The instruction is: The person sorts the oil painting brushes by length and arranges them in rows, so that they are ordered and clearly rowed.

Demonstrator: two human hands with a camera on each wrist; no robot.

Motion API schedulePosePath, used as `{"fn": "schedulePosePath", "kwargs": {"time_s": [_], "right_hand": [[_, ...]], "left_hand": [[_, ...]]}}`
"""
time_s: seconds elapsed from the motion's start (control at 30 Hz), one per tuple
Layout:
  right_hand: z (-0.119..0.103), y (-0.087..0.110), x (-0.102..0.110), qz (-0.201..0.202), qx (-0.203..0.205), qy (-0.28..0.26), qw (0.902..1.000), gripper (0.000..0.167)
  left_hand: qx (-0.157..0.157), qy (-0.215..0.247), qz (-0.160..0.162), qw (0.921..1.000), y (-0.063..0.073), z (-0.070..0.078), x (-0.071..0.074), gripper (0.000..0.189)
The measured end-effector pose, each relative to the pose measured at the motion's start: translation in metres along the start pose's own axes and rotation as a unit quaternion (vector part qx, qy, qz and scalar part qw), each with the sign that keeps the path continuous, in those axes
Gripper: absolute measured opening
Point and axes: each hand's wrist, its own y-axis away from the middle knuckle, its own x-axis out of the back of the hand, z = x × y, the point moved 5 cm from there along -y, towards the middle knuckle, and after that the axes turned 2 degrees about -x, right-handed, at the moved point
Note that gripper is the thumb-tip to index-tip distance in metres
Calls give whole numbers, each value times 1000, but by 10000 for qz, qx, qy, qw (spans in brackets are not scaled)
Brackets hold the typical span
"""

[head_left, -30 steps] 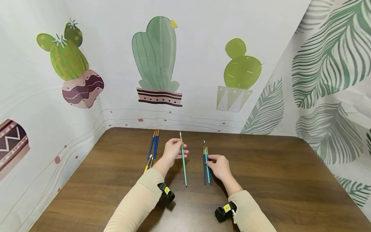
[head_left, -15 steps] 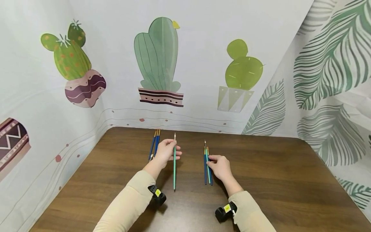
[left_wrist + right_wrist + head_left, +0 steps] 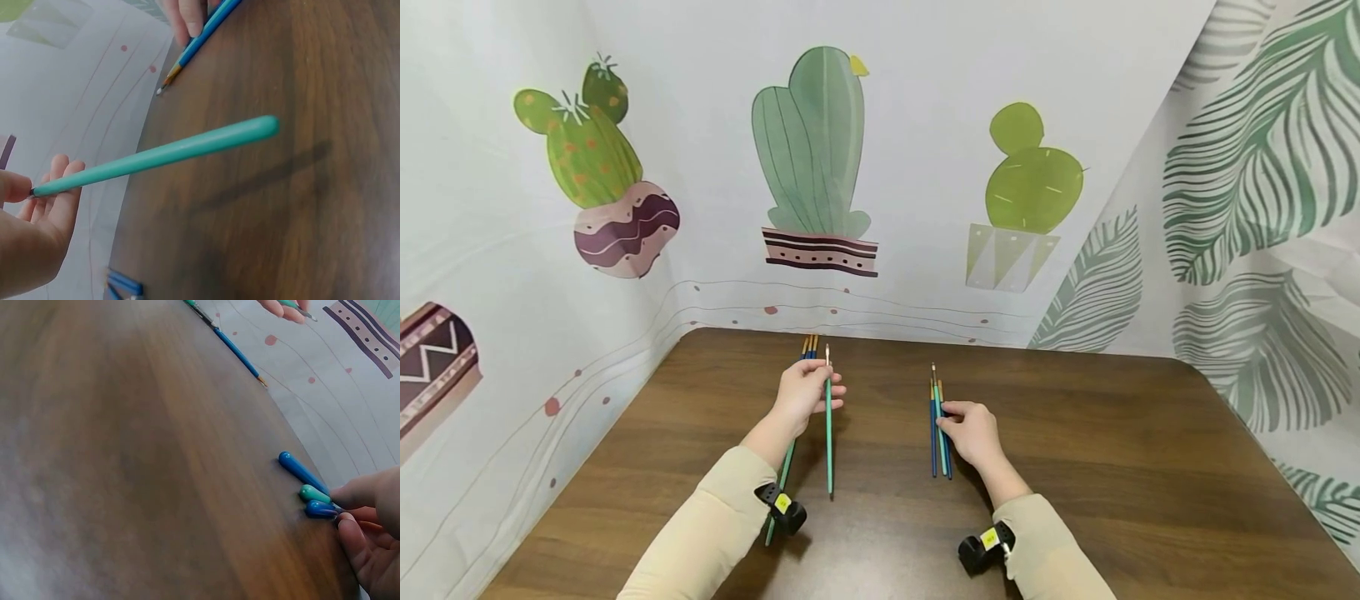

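My left hand (image 3: 801,392) pinches a teal paintbrush (image 3: 829,442) near its bristle end and holds it above the table, handle pointing toward me. In the left wrist view the brush's rounded handle end (image 3: 259,127) casts a shadow on the wood. My right hand (image 3: 972,429) grips a blue paintbrush (image 3: 949,465) at the right of a small group. Beside it lie a teal paintbrush (image 3: 940,446) and another blue paintbrush (image 3: 933,442), bristles pointing away; the right wrist view shows their handle ends close together. The right fingertips partly hide these handles.
Behind my left hand, blue paintbrushes (image 3: 810,345) lie at the table's back edge, mostly covered. Another teal paintbrush (image 3: 789,465) lies partly under my left forearm. The brown wooden table (image 3: 1075,483) meets a cactus-printed cloth (image 3: 917,167) at the back.
My left hand has moved left with the teal paintbrush, now covering more of the left-hand brushes. Another teal handle has come into sight beside the left forearm. The right hand has stayed in place.
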Motion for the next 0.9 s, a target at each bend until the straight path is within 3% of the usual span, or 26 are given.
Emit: {"fn": "schedulePosePath", "kwargs": {"time_s": [0.5, 0.7, 0.9], "right_hand": [[-3, 0, 3, 13, 42, -15, 10000, 28], [-3, 1, 3, -11, 56, 35, 10000, 28], [-3, 2, 2, -29, 33, 1, 10000, 28]], "left_hand": [[36, 116, 504, 9987, 2, 17, 48, 34], [148, -26, 654, 9977, 5, 19, 67, 31], [50, -260, 637, 9976, 7, 27, 81, 25]]}}
